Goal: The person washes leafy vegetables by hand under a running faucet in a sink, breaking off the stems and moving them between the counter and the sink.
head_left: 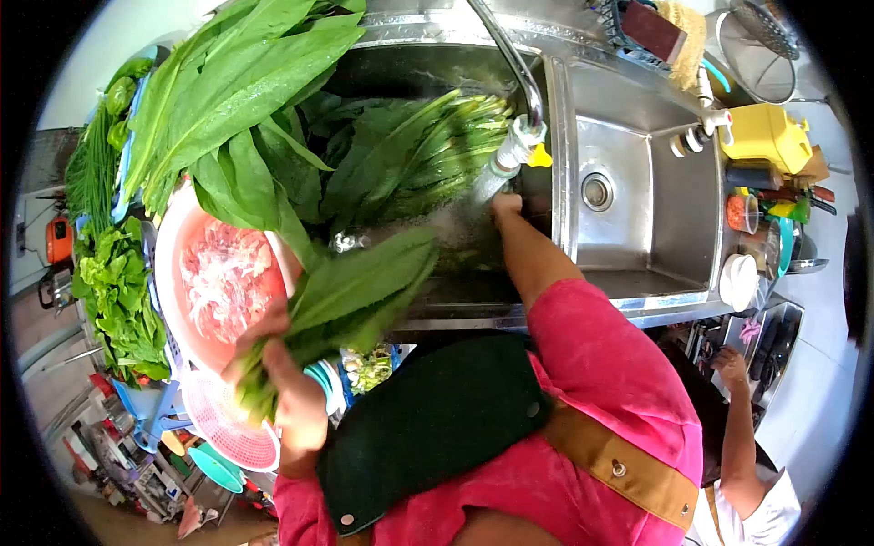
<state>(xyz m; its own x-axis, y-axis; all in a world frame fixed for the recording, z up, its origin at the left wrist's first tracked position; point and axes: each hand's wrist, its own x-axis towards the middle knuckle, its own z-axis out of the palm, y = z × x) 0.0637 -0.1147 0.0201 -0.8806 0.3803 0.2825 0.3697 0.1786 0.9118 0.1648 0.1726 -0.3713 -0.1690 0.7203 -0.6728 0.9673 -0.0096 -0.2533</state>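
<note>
At the lower left, my left hand (289, 387) is closed round the stems of a bunch of long green leaves (364, 282), whose tips reach over the sink's front edge. My right hand (506, 206) is low in the left basin (537, 68), just below the faucet head (519, 146); its fingers are hidden and blurred. Beside it, more leafy greens (401, 155) lie in the basin with their pale stems toward the faucet. Water splashes near this hand.
Large leaves (246, 82) pile over the basin's left corner. A pink bowl (168, 264) of pale pieces and a pink strainer (228, 428) are at left. The right basin (614, 118) has a drain. A co-worker's hand (731, 366) is at far right.
</note>
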